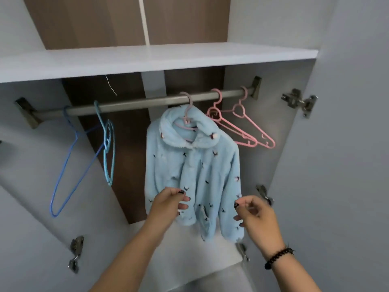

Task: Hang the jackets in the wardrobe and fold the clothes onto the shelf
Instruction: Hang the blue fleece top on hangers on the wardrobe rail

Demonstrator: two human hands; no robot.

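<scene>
The light blue fleece jacket (192, 165) sits unevenly on its pink hanger (187, 121): the collar is bunched to one side and the shoulder toward the left hand looks lower. A tug on the hem from either hand could probably drag that shoulder off the hanger arm and drop the jacket to the wardrobe floor. A sideways pull could also slide the hook along the rail (134, 103) into the two empty pink hangers (244, 127) just past the right hand's side and tangle them.

The jacket hangs straight ahead of and above both hands. The left hand (168, 204) is at its lower front edge, fingers loosely curled, thumb and forefinger close together against the fleece; whether they actually pinch the fabric I cannot tell. The right hand (255, 216) is just off the sleeve cuff, fingers curled with fingertips nearly meeting, seemingly holding nothing. The shelf (147, 57) lies well above both hands, and the blue hangers (84, 148) hang beyond the left hand.
</scene>
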